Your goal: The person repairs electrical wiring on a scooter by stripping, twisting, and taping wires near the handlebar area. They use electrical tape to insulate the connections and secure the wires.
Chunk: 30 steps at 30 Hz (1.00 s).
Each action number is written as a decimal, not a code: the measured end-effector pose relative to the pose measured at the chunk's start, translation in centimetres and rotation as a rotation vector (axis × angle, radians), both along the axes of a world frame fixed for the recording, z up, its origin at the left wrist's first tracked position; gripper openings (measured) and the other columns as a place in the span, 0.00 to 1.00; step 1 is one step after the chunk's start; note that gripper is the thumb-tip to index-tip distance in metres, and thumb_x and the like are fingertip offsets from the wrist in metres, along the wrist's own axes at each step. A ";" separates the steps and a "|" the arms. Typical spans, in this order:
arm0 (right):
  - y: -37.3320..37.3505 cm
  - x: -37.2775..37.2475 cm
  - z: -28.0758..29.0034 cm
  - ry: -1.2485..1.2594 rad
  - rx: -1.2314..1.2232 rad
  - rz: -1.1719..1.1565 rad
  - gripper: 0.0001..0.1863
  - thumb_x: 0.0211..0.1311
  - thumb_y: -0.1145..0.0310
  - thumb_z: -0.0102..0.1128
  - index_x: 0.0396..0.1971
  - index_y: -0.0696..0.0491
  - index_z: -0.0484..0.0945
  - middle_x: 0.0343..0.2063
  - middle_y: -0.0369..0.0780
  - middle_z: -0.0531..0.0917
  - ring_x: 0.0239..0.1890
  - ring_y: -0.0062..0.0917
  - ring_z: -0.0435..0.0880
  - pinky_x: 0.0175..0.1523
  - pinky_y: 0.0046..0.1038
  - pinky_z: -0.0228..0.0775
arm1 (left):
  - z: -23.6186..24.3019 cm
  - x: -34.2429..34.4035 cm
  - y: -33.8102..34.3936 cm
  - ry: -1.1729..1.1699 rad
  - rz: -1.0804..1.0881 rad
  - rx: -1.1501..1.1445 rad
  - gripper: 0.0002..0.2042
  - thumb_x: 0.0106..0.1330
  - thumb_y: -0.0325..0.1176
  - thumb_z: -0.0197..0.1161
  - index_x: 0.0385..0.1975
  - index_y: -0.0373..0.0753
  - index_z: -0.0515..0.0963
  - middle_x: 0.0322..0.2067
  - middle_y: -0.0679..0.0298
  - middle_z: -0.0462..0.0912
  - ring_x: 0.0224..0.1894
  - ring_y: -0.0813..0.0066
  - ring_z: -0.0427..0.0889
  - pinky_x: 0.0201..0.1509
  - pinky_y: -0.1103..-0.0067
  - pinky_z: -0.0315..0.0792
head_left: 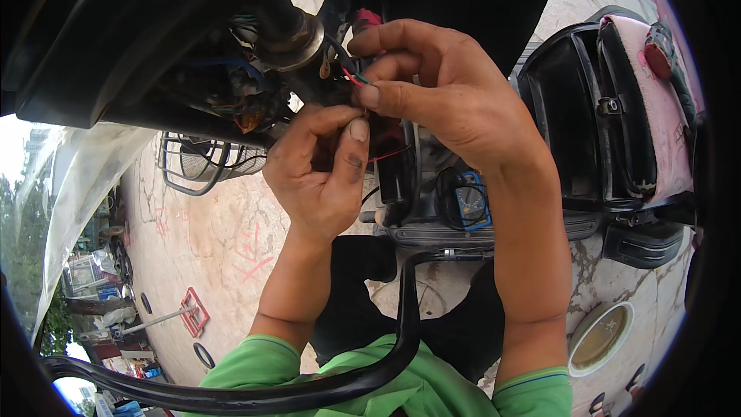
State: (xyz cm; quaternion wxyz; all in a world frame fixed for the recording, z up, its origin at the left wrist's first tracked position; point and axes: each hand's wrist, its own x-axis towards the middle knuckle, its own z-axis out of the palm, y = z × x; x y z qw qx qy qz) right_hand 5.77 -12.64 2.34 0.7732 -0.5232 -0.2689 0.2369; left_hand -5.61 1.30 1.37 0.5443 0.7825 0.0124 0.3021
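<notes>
My left hand (320, 174) is closed, thumb and index finger pinched together just below my right fingertips. A thin red wire (390, 154) runs out to the right from beside its thumb. My right hand (455, 104) comes in from the right, its thumb and finger closed on the end of red, green and black wires (351, 74). The fingertips of both hands nearly meet; the exact joint between the wires is hidden. These wires hang beside a metal steering column (297, 43). More loose wiring (247, 101) shows in the opened dark front body of the vehicle.
A blue multimeter (471, 201) with black leads lies on the footboard. A black bent tube (409, 309) crosses before my body. To the right stand a black seat box (567, 108) and pink cloth (647, 97). A wire basket (197, 162) and clear plastic sheet (81, 193) are left.
</notes>
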 end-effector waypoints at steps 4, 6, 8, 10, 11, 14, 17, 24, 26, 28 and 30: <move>0.5 -0.1 -0.4 0.058 0.094 -0.014 0.18 0.60 0.78 0.64 0.50 0.66 0.76 0.27 0.35 0.84 0.28 0.13 0.80 0.27 0.17 0.71 | 0.4 0.5 -0.4 0.025 -0.020 0.004 0.01 0.68 0.22 0.63 0.35 0.32 0.80 0.26 0.72 0.78 0.24 0.90 0.71 0.27 0.90 0.63; 0.7 -0.5 -0.8 0.085 0.155 -0.079 0.18 0.59 0.79 0.64 0.49 0.66 0.76 0.27 0.35 0.83 0.28 0.13 0.81 0.28 0.17 0.72 | 0.0 0.5 -0.2 -0.010 -0.028 0.027 0.03 0.70 0.24 0.64 0.37 0.31 0.79 0.27 0.70 0.77 0.23 0.90 0.69 0.26 0.89 0.60; 1.0 -0.6 -1.0 0.086 0.181 -0.100 0.18 0.58 0.80 0.64 0.49 0.66 0.75 0.28 0.35 0.83 0.28 0.14 0.81 0.29 0.17 0.72 | -0.2 0.5 -0.2 -0.056 -0.034 0.084 0.04 0.70 0.24 0.64 0.38 0.30 0.79 0.27 0.69 0.76 0.23 0.90 0.68 0.26 0.89 0.59; 1.3 -0.8 -0.9 0.114 0.199 -0.120 0.18 0.57 0.81 0.64 0.48 0.66 0.75 0.28 0.35 0.83 0.28 0.14 0.80 0.30 0.16 0.73 | -0.2 0.6 -0.2 -0.112 -0.029 0.179 0.03 0.70 0.23 0.63 0.39 0.30 0.79 0.28 0.69 0.76 0.25 0.90 0.68 0.28 0.89 0.60; 1.4 -1.0 -0.8 0.142 0.201 -0.134 0.18 0.57 0.81 0.65 0.48 0.66 0.75 0.28 0.35 0.83 0.28 0.14 0.80 0.31 0.16 0.73 | -0.1 0.5 -0.2 -0.113 -0.021 0.242 0.03 0.70 0.23 0.63 0.39 0.30 0.79 0.28 0.69 0.76 0.25 0.90 0.68 0.28 0.89 0.60; 1.5 -1.2 -1.1 0.187 0.217 -0.168 0.18 0.57 0.81 0.65 0.48 0.66 0.75 0.28 0.35 0.83 0.28 0.14 0.80 0.31 0.16 0.72 | -0.2 0.7 -0.1 -0.129 -0.012 0.377 0.04 0.70 0.22 0.63 0.40 0.30 0.79 0.28 0.68 0.76 0.26 0.90 0.68 0.29 0.89 0.60; 1.3 -1.2 -0.9 0.230 0.221 -0.162 0.19 0.57 0.80 0.66 0.48 0.66 0.75 0.28 0.35 0.83 0.28 0.13 0.80 0.32 0.16 0.72 | -0.2 0.9 0.0 -0.086 0.018 0.276 0.04 0.70 0.23 0.63 0.40 0.30 0.79 0.28 0.68 0.78 0.26 0.90 0.69 0.29 0.89 0.61; 0.8 -1.2 -1.4 0.280 0.282 -0.109 0.18 0.60 0.79 0.68 0.49 0.63 0.75 0.30 0.36 0.85 0.31 0.14 0.81 0.38 0.16 0.71 | -0.2 1.1 -0.8 -0.030 0.069 0.057 0.03 0.70 0.25 0.64 0.37 0.32 0.80 0.27 0.68 0.81 0.26 0.90 0.73 0.28 0.88 0.65; 1.0 -1.2 -1.3 0.271 0.279 -0.138 0.18 0.61 0.78 0.69 0.49 0.63 0.75 0.29 0.36 0.85 0.30 0.13 0.80 0.37 0.16 0.70 | -0.5 1.1 -0.7 -0.107 0.049 0.172 0.02 0.69 0.24 0.64 0.36 0.33 0.81 0.25 0.69 0.81 0.25 0.90 0.73 0.26 0.88 0.64; 1.1 -1.2 -1.3 0.258 0.268 -0.149 0.18 0.61 0.77 0.69 0.49 0.63 0.75 0.30 0.36 0.86 0.30 0.13 0.80 0.37 0.16 0.69 | -0.7 1.0 -0.5 -0.193 0.015 0.305 0.02 0.69 0.24 0.65 0.36 0.33 0.81 0.25 0.69 0.80 0.25 0.89 0.72 0.26 0.89 0.63; 0.7 -1.1 -1.1 0.239 0.247 -0.141 0.17 0.61 0.76 0.69 0.49 0.63 0.75 0.30 0.36 0.86 0.30 0.13 0.80 0.37 0.16 0.69 | -0.9 0.7 -0.4 -0.122 0.012 0.201 0.02 0.69 0.22 0.64 0.37 0.31 0.80 0.27 0.68 0.80 0.26 0.88 0.72 0.29 0.89 0.64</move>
